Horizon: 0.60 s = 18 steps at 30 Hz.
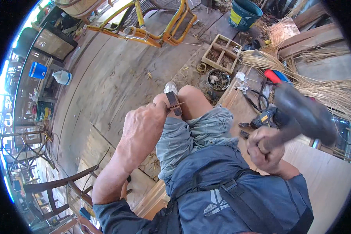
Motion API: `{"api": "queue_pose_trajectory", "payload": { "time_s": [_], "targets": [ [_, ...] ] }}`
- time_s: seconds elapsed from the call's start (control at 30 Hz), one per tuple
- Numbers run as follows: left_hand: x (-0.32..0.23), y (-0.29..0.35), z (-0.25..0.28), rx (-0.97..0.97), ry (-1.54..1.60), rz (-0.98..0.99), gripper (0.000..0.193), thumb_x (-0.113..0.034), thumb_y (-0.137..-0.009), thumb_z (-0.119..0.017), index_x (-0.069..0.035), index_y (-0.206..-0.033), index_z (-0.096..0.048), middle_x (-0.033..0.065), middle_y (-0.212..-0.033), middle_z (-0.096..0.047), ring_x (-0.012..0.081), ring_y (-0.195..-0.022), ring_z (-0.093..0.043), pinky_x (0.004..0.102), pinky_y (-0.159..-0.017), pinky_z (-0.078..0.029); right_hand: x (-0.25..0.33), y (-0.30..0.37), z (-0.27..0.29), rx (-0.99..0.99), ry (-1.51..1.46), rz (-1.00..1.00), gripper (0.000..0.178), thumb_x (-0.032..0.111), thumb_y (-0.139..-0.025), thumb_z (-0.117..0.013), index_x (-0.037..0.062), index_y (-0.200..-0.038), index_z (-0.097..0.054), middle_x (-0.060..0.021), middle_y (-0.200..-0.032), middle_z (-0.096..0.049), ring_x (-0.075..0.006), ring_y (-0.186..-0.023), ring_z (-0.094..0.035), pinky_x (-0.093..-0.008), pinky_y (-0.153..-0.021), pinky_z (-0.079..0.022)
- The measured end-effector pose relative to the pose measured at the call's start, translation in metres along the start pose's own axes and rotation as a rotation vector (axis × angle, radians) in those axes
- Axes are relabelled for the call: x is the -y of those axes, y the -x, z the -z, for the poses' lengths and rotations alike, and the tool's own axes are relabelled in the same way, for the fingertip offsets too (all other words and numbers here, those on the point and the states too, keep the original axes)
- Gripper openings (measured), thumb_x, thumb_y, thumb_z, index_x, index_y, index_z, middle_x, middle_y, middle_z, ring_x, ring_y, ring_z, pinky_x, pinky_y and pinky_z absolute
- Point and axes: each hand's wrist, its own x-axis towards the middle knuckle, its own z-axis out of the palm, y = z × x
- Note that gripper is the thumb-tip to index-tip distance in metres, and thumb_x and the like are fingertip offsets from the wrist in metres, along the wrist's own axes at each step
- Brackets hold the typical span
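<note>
Above my knees, my left hand (144,123) is closed on a small wooden hand plane (171,99), a narrow dark block with a lighter brown piece across it. The hand hides part of the plane. On the right, my right hand (264,147) wraps round the handle of a mallet with a big black head (310,117). The mallet head is smeared by motion and stands well apart from the plane.
Beside my right hand lies a black and yellow power tool (263,118). Beyond are a bowl of small parts (218,79), a divided wooden box (223,52), rattan strands (296,82) and a dark bucket (243,15). A rattan chair (144,35) stands ahead; another chair (62,183) stands left.
</note>
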Motion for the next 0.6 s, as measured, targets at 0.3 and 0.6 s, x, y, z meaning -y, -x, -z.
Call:
{"api": "queue_pose_trajectory", "payload": {
  "time_s": [0.3,0.6],
  "targets": [
    [-0.003,-0.002,0.003,0.056,-0.032,0.015,0.01,-0.013,-0.088,-0.05,-0.003,-0.087,-0.051,0.0134,-0.073,-0.061,0.0297,-0.07,-0.063,0.0406,-0.058,-0.05,-0.006,-0.008,-0.009,-0.007,-0.015,-0.075,0.022,0.016,-0.083,-0.064,0.0049,-0.091,-0.047,-0.0148,-0.068,-0.053,-0.0328,-0.062,-0.06,-0.0382,-0.052,-0.045],
    [0.001,-0.002,-0.004,0.098,-0.046,0.06,0.01,-0.015,-0.087,-0.053,-0.005,-0.089,-0.053,0.0126,-0.074,-0.061,0.0306,-0.07,-0.063,0.0412,-0.06,-0.05,-0.018,-0.009,-0.017,0.194,0.009,-0.275,0.027,0.017,-0.081,-0.068,0.0034,-0.096,-0.051,-0.0144,-0.069,-0.057,-0.0322,-0.064,-0.06,-0.0403,-0.056,-0.047]
  ]
}}
